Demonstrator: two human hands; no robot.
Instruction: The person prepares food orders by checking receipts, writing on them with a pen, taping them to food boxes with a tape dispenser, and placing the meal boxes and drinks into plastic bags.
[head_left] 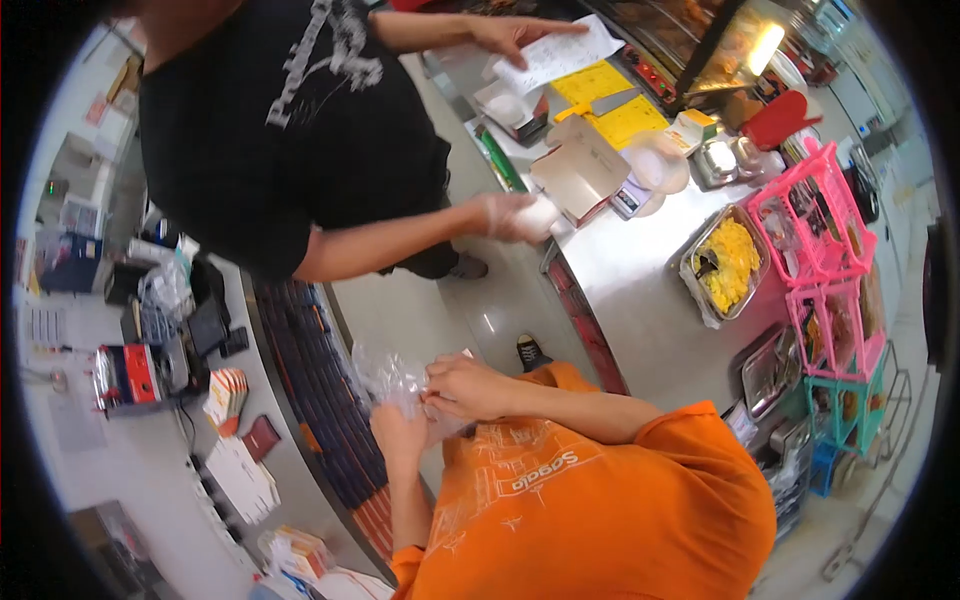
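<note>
In front of the orange shirt, both of my hands hold a clear, crumpled plastic bag (385, 372). My left hand (398, 432) grips its lower side, fingers closed on the film. Just above and to the right, my right hand (465, 386) pinches the bag's edge, close to the left one. Part of the bag hangs out past my fingers over the floor and dark slatted shelving. Whether anything is inside it, I cannot tell.
A co-worker in a black shirt (290, 130) stands ahead, holding a paper (555, 55). On the steel counter (650, 310) are an open cardboard box (580, 170), a knife (612, 102) on a yellow board, yellow food (727, 262) in a tray, and pink baskets (815, 225).
</note>
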